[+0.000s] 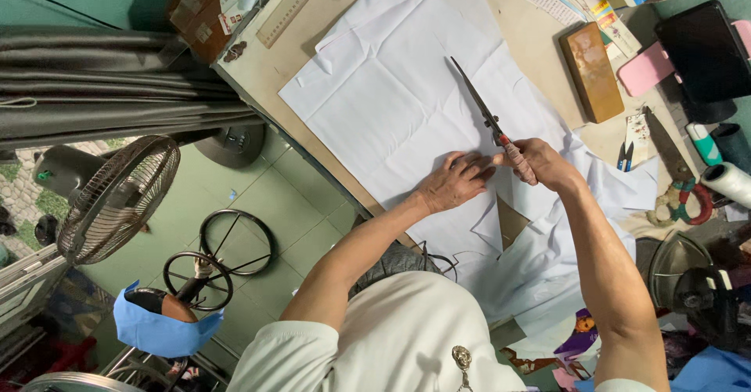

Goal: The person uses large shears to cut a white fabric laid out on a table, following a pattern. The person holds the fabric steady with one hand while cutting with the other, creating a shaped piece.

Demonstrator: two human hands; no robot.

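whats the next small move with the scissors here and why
Probably close the blades and slide the scissors forward along the white cloth. The right hand grips the handles, the blades lie out over the cloth, and the left hand presses it flat beside them.

Both hands, forearms extended forward and converging.
Left hand (pixel 454 181): laid palm down, fingers (pixel 475 167) held straight and close together, wrist nearly level, elbow bent. Right hand (pixel 544 163): closed in a fist-like grip, knuckles turned upward, forearm bare and angled inward; the two hands are set just beside each other.
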